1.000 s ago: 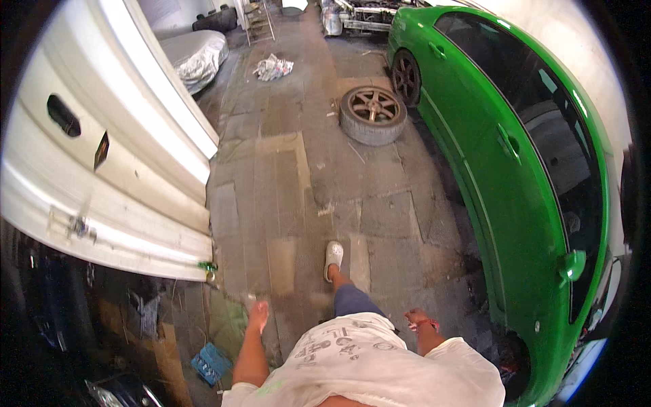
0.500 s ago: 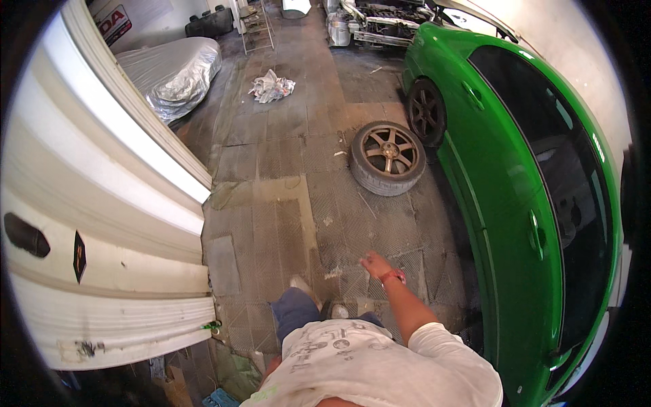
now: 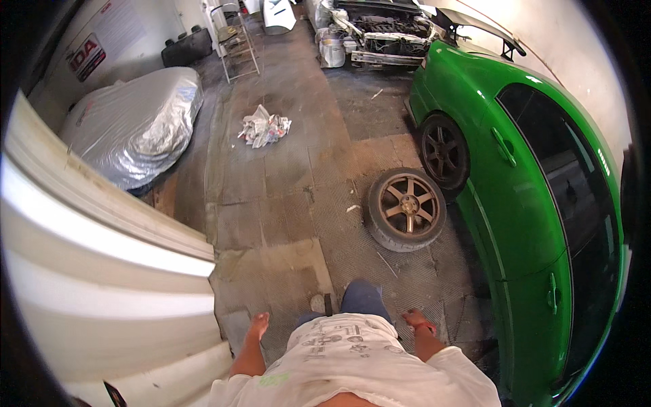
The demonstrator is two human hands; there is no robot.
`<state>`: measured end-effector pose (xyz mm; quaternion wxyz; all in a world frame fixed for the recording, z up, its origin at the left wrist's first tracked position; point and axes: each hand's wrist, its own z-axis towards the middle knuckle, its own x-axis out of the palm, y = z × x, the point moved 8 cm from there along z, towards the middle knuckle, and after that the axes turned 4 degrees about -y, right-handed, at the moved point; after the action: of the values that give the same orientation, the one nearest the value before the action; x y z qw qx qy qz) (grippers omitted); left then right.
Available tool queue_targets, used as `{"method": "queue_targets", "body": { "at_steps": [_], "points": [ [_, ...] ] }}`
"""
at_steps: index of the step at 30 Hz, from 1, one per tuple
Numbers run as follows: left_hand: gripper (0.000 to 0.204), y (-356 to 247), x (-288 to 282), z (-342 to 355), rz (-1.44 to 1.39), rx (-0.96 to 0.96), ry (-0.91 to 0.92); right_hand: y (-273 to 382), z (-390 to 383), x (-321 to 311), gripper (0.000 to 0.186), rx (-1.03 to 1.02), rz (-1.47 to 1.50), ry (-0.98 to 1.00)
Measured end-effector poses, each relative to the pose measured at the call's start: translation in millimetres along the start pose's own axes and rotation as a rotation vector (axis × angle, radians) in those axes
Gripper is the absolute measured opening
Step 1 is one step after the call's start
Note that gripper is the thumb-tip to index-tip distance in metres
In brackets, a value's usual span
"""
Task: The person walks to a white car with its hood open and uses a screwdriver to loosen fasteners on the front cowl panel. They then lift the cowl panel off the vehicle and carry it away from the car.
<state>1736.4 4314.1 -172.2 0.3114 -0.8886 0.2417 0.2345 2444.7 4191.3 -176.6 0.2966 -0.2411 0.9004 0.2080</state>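
My left hand hangs at my left side, its fingers loosely stretched and nothing seen in it. On the other side my right hand, with a red band at the wrist, swings with its fingers out and holds nothing. Neither hand touches anything. Ahead of the right hand, a tyre on a bronze six-spoke wheel lies flat on the floor. Just beyond it stands the green car, whose dark rear wheel is close to the loose one.
A white corrugated panel runs along my left. Farther off are a silver-covered vehicle, crumpled paper on the floor, a stepladder and a stripped car with its engine bay exposed.
I have moved forward, so the wheel, paper and green car sit nearer. My right hand has dropped back beside my body, and my left hand has come into view.
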Motion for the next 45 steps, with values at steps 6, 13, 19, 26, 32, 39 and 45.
{"method": "queue_targets", "body": {
  "at_steps": [6, 13, 19, 26, 32, 39, 45],
  "points": [
    [0.042, -219, -88, 174, -0.158, 0.182, -0.045, -20, 131, 11, 0.032, 0.109, -0.169, -0.007],
    [0.033, -404, -40, 251, 0.246, 0.351, 0.220, 242, 283, -104, 0.043, 0.042, -0.055, 0.107],
    [0.036, -510, -54, 282, 0.039, -0.117, 0.292, 604, 386, -339, 0.065, -0.332, 0.160, -0.155],
    [0.022, -604, -86, 468, -0.106, -0.162, 0.245, 855, 531, -481, 0.059, -0.473, 0.258, -0.302],
    [0.033, -766, -130, 662, 0.115, -0.046, 0.291, 886, 598, -458, 0.063, -0.113, -0.107, -0.101],
    [0.047, -1108, -266, 868, 0.253, 0.391, -0.011, 867, 625, -454, 0.060, 0.158, 0.276, -0.193],
    [0.044, -1285, -302, 982, -0.147, 0.276, -0.029, 889, 747, -411, 0.050, -0.024, -0.267, 0.252]
  ]
}}
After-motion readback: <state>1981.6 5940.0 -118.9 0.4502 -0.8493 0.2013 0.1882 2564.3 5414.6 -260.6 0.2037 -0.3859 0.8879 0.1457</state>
